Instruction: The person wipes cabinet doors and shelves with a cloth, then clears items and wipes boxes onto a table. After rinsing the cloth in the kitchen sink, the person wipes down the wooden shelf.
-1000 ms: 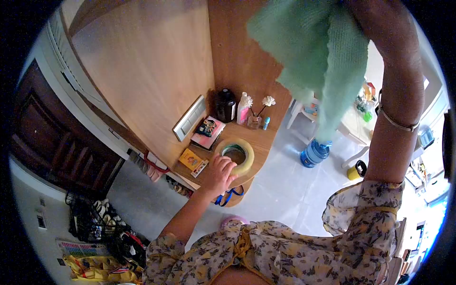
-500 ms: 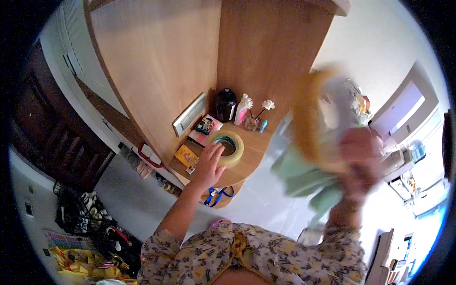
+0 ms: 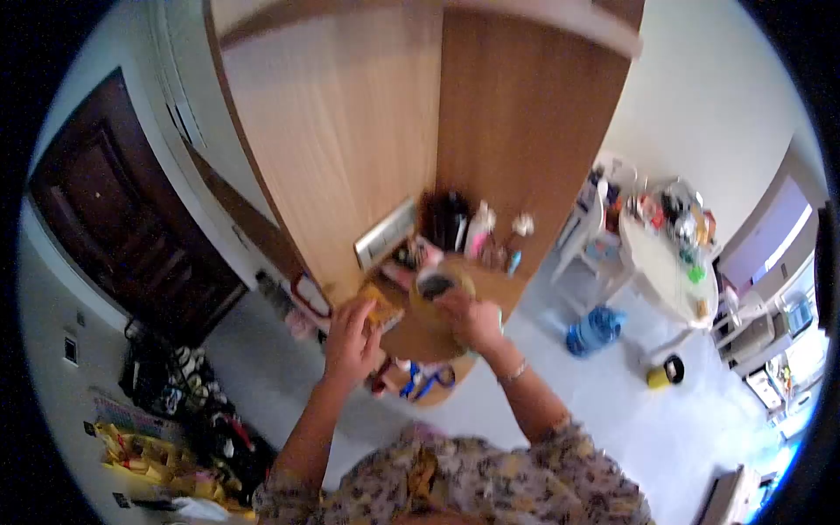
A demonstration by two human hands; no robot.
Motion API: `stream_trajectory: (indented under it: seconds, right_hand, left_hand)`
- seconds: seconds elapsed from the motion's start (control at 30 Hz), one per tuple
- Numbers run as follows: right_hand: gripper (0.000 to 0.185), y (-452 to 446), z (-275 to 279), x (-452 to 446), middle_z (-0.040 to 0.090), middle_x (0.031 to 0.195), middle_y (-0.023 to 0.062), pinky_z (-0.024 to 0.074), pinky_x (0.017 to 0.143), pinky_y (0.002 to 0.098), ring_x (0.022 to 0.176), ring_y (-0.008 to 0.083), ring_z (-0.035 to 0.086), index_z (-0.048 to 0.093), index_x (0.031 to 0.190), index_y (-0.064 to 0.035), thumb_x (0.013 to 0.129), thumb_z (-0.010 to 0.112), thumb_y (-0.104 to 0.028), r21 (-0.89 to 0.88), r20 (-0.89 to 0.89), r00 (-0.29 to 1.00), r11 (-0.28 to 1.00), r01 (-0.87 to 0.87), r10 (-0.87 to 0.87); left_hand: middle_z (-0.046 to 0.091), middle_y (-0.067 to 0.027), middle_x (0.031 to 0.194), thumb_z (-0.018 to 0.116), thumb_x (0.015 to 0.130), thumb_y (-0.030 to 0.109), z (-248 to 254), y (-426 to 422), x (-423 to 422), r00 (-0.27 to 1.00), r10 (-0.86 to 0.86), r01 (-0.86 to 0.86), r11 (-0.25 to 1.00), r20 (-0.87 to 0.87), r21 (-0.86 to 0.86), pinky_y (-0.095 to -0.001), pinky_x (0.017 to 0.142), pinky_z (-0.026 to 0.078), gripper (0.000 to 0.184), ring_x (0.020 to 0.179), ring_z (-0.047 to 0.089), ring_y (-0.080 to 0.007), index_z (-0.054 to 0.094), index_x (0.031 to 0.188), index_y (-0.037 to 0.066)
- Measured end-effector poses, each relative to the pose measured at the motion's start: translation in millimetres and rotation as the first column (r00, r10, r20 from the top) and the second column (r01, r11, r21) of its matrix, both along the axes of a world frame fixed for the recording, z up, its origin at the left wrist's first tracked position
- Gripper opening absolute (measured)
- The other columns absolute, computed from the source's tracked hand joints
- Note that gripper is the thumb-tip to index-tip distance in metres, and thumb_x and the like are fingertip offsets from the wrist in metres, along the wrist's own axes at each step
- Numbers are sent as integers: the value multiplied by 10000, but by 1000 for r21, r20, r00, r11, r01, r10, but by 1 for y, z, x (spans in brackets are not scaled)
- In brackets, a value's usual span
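The right hand (image 3: 477, 324) closes on the rim of a tape roll (image 3: 422, 308) at the wooden counter (image 3: 424, 339), while the loosely bent left hand (image 3: 352, 341) (blur hides any hold) meets a yellow booklet (image 3: 385, 308).

"What's on the wrist, just behind the right hand (image 3: 479, 324)?"

"A bracelet (image 3: 514, 371), thin and pale. Too blurred to make out links or a clasp."

"And further back from that grip?"

"Bare forearm, then the right sleeve (image 3: 573, 451), loose and short, with a slightly ruffled edge."

"Same behind the left hand (image 3: 352, 341)?"

"Yes, bare wrist and forearm, then the left sleeve (image 3: 289, 494) in matching cloth."

"Patterned?"

"Dark sprigs and muted yellow patches on a pale greyish ground. The blouse (image 3: 499, 472) carries it too, back between both hands, with a mustard strip (image 3: 424, 472) down the front."
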State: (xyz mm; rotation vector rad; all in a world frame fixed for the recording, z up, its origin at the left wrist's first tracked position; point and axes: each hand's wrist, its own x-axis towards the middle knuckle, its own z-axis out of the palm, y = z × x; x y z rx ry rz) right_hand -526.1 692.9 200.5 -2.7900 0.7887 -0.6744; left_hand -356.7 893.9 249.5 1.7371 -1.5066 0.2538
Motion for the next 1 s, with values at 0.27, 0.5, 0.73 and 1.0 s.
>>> stream_trajectory:
  seconds: [0.27, 0.5, 0.73, 1.0]
  right_hand:
    - [174, 5, 180, -56, 629, 769, 128, 491, 557, 386, 655, 300, 608, 666, 901, -63, 742, 709, -121, -308, 449, 870, 949, -63, 203]
    - [126, -6, 381, -88, 563, 796, 133, 470, 632, 371, 704, 287, 574, 633, 891, -37, 766, 645, -35, -552, 754, 557, 796, 248, 349]
    - [138, -44, 443, -58, 572, 833, 128, 476, 684, 388, 770, 311, 592, 659, 930, -92, 796, 625, -90, -472, 729, 620, 869, 150, 289]
    - [318, -75, 535, -45, 621, 966, 153, 496, 778, 428, 901, 351, 605, 633, 1074, -151, 759, 675, -176, -608, 648, 712, 746, 272, 270]
  left_hand:
    - [522, -197, 1223, 608, 774, 83, 198, 18, -2, 971, 131, -60, 943, 201, -326, -431, 974, 392, 508, 1136, 500, -364, 465, 1256, 12]
    - [544, -172, 1191, 629, 786, 101, 360, -13, -9, 948, 66, 139, 791, 310, -595, -388, 950, 414, 485, 1125, 523, -309, 476, 1238, 13]
    - [586, -102, 1165, 601, 847, 105, 413, -69, 29, 978, 74, 31, 876, 197, -482, -328, 883, 453, 372, 1064, 565, -201, 526, 1206, 39]
    - [621, -93, 862, 549, 890, 147, 403, -69, 11, 987, -70, 129, 885, 146, -448, -284, 691, 473, 193, 771, 587, -151, 618, 1009, 12]
